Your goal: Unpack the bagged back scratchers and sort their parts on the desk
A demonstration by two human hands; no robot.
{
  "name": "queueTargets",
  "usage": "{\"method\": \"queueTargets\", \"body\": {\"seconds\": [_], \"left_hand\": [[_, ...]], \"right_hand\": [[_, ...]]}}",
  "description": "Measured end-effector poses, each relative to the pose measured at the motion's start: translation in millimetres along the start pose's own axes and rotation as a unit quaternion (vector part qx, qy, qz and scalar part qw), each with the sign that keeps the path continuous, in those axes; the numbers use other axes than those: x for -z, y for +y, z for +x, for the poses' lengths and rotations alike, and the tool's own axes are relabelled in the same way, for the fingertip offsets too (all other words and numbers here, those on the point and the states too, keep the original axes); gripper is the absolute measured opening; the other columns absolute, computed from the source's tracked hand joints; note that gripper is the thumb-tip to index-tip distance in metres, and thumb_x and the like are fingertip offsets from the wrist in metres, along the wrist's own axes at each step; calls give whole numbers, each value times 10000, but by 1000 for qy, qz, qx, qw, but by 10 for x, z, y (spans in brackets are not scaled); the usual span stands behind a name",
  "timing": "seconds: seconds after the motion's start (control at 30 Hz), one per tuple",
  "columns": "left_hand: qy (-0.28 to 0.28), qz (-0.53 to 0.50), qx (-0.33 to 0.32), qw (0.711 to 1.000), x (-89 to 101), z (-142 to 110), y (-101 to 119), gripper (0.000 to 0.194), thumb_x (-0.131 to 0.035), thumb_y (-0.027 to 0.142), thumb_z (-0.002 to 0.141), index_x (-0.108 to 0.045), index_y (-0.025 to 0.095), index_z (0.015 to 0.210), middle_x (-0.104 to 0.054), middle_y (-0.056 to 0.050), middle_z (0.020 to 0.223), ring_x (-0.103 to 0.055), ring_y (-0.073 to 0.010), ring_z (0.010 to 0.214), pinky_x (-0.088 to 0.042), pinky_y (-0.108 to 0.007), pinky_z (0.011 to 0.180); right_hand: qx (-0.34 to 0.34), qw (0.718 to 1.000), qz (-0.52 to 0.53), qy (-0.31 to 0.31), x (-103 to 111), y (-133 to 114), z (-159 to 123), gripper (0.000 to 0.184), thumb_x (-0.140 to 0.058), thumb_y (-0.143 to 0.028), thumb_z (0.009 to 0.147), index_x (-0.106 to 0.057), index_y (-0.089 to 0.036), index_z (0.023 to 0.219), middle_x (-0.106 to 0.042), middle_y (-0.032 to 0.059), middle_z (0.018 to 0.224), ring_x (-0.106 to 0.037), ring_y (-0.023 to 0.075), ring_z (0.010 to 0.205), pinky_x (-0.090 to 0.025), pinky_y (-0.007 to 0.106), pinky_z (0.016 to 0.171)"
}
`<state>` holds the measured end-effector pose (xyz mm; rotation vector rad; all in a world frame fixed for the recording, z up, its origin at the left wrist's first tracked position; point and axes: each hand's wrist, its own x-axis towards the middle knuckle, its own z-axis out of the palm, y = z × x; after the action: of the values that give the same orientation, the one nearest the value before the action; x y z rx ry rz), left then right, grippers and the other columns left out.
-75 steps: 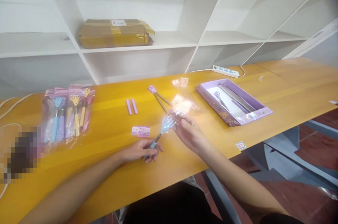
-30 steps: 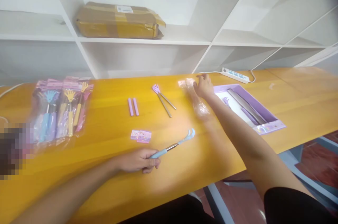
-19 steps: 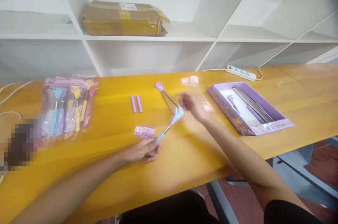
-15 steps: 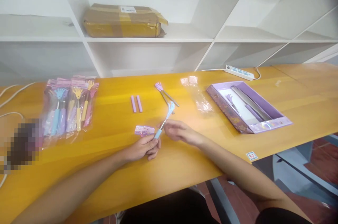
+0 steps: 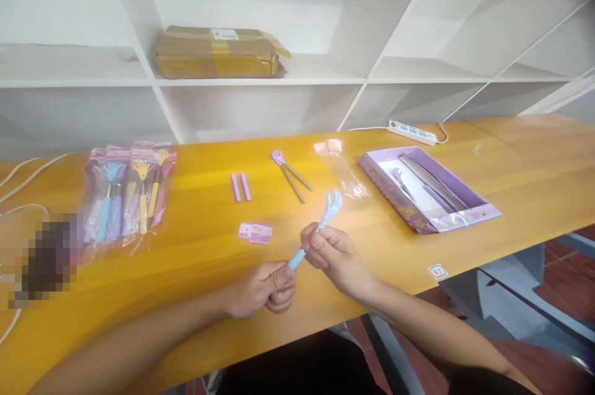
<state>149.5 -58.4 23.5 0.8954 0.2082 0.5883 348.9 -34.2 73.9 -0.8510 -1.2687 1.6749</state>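
Observation:
A blue back scratcher (image 5: 331, 206) with a claw-shaped head is held up over the table. My left hand (image 5: 267, 288) is closed round its blue handle. My right hand (image 5: 335, 252) pinches the metal rod just below the head. Beyond the hands lie two purple back scratcher heads (image 5: 278, 158) with bare metal rods, spread in a V. Two purple handle sleeves (image 5: 240, 187) rest side by side to their left. Small printed cards (image 5: 255, 233) lie overlapping just past my left hand.
Bagged back scratchers (image 5: 127, 196) lie at the left, near a pixelated dark object (image 5: 49, 258). Clear plastic wrappers (image 5: 346, 168) and an open purple box (image 5: 430, 190) with a scratcher inside are at the right. Behind them sit a power strip (image 5: 412, 132) and a shelved carton (image 5: 218, 54).
My right hand has closed on the scratcher's rod, where before it hovered beside it. Both hands and the scratcher have shifted right and nearer to me. The view has tilted slightly.

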Motion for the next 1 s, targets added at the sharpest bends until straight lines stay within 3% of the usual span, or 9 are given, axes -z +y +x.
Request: {"method": "queueTargets", "body": {"seconds": [0.1, 0.2, 0.33, 0.47, 0.53, 0.63, 0.73, 0.83, 1.0], "left_hand": [[-4, -15, 7, 1000, -99, -51, -23, 447, -542, 566, 1105, -381, 234, 851, -263, 109, 630, -184, -69, 465, -158, -268, 489], [-6, 38, 32, 999, -196, -141, -127, 513, -517, 647, 1087, -380, 233, 816, -287, 95, 619, -222, -79, 481, -185, -277, 492], [-25, 198, 101, 975, -283, -164, -186, 561, -430, 725, 1079, -441, 217, 841, -409, 52, 658, -347, -101, 572, -283, -274, 558], [166, 234, 57, 956, 89, -29, 188, 577, -465, 783, 1032, -469, 220, 908, -390, 59, 708, -324, -106, 585, -296, -258, 561], [324, 347, 1, 880, 477, -10, 536, 526, -459, 722, 1055, -547, 206, 1004, -431, 48, 711, -381, -127, 592, -327, -257, 574], [491, 535, -18, 687, 1068, -121, 1046, 345, -434, 485, 1093, -606, 194, 1159, -516, 19, 735, -512, -184, 664, -428, -284, 666], [566, 627, 38, 534, 1420, -285, 1287, 358, -475, 313, 1035, -564, 130, 1330, -656, -66, 890, -666, -275, 842, -525, -378, 817], [559, 670, 71, 484, 1519, -354, 1208, 467, -519, 249, 993, -522, 99, 1435, -699, -140, 1056, -712, -332, 1029, -552, -439, 948], [483, 749, 73, 448, 1535, -328, 939, 436, -560, 320, 1019, -611, 179, 1428, -634, -150, 1212, -693, -318, 1062, -561, -457, 998]], "right_hand": [[21, 1000, 13, 10, 49, -184, -38, 434, -720, -610, 993, -642, -227, 805, -271, -89, 540, -192, 105, 490, -179, 298, 505], [126, 986, 17, 108, 440, -612, 25, 379, -813, -537, 940, -620, -260, 767, -239, -85, 555, -138, 116, 480, -141, 304, 465], [374, 890, 18, 261, 1271, -1296, 118, 362, -920, -492, 850, -633, -282, 783, -153, -117, 522, -18, 116, 459, -91, 338, 442], [368, 864, -118, 322, 1523, -1306, 260, 375, -834, -585, 898, -691, -258, 780, -456, -55, 593, -272, 112, 464, -220, 315, 468], [297, 878, -243, 287, 1356, -1059, 440, 358, -787, -554, 933, -723, -233, 787, -626, -5, 721, -470, 127, 559, -348, 293, 531], [184, 882, -403, 161, 966, -647, 870, 433, -647, -556, 1025, -723, -196, 795, -662, 6, 706, -583, 156, 642, -430, 276, 608], [89, 805, -580, 85, 614, -326, 1394, 430, -538, -474, 1109, -733, -173, 872, -711, 54, 750, -646, 183, 696, -469, 278, 676], [11, 709, -703, 62, 370, -73, 1838, 375, -446, -300, 1134, -769, -111, 1112, -783, 190, 996, -751, 253, 907, -548, 314, 814], [-21, 664, -745, 57, 175, 258, 2156, 401, -438, -19, 1002, -679, 46, 1315, -688, 346, 1273, -761, 319, 1106, -587, 363, 920]]}}
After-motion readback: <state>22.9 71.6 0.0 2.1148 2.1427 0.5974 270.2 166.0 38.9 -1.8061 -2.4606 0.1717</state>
